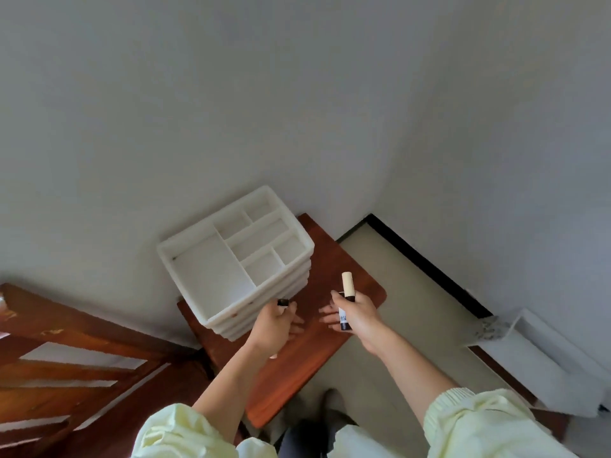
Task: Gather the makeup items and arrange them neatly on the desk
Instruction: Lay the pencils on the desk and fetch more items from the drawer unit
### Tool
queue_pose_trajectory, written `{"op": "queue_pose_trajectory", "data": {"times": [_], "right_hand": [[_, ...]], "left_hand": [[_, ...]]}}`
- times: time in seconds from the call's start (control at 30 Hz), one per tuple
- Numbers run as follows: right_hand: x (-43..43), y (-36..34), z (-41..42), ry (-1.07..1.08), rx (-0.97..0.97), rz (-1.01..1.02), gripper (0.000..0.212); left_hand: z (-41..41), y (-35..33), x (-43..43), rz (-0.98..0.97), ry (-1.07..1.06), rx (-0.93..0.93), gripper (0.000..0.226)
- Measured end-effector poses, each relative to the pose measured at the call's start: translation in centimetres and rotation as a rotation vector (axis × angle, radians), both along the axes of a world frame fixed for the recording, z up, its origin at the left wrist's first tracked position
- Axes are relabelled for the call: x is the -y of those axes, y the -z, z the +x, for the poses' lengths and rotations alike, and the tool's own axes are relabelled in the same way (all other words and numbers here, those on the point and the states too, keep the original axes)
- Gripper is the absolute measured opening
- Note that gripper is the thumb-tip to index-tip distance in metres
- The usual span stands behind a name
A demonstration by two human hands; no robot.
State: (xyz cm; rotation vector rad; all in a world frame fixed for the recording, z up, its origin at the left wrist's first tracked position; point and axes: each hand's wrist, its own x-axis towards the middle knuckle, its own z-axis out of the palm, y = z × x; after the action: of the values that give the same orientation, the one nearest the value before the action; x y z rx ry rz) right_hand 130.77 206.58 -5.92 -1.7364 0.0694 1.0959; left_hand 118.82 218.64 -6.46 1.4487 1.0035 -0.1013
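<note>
A white plastic organizer (231, 256) with several empty compartments stands on the small reddish wooden desk (344, 262), against the wall. My right hand (353, 315) grips a cream makeup tube (347, 286) with a dark band and a white label; the tube points up and away, just right of the organizer. My left hand (276, 325) holds a small dark item (283, 303) at the organizer's near right corner; only its black tip shows above my fingers.
A wooden slatted chair or frame (66, 361) fills the lower left. Beige floor (396, 325) lies to the right, with a dark skirting board along the wall. A white shelf or box (545, 358) sits on the floor at the far right.
</note>
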Motion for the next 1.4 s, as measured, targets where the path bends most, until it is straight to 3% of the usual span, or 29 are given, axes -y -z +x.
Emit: {"op": "queue_pose_trajectory", "data": {"times": [0.33,0.57,0.8,0.97,1.1,1.27,1.4], "right_hand": [[18.0,-4.4,-2.1,0.340,0.112,-0.087,0.005],[34.9,-7.4,-9.6,0.617,0.202,-0.139,0.014],[53.1,-9.2,-24.7,0.966,0.216,-0.185,0.028],[63.9,-9.6,-35.5,1.229,0.226,-0.215,0.040],[71.8,-9.9,-44.0,1.469,0.230,-0.194,0.046],[82.1,-9.0,-52.9,1.742,0.220,-0.183,0.058],[91.0,-8.4,-58.4,1.930,0.201,-0.174,0.059]], "left_hand": [[7.6,-2.8,13.9,-0.348,0.175,-0.026,0.030],[6.9,-6.0,30.1,-0.599,0.314,-0.087,0.038],[-3.0,-6.3,50.8,-0.748,0.703,-0.243,0.022],[-11.2,-6.7,64.1,-0.768,0.905,-0.328,0.020],[-17.3,-7.1,74.5,-0.780,1.115,-0.361,0.004],[-24.1,-7.4,88.0,-0.759,1.454,-0.436,0.016],[-28.6,-7.8,98.6,-0.739,1.606,-0.545,0.023]]}}
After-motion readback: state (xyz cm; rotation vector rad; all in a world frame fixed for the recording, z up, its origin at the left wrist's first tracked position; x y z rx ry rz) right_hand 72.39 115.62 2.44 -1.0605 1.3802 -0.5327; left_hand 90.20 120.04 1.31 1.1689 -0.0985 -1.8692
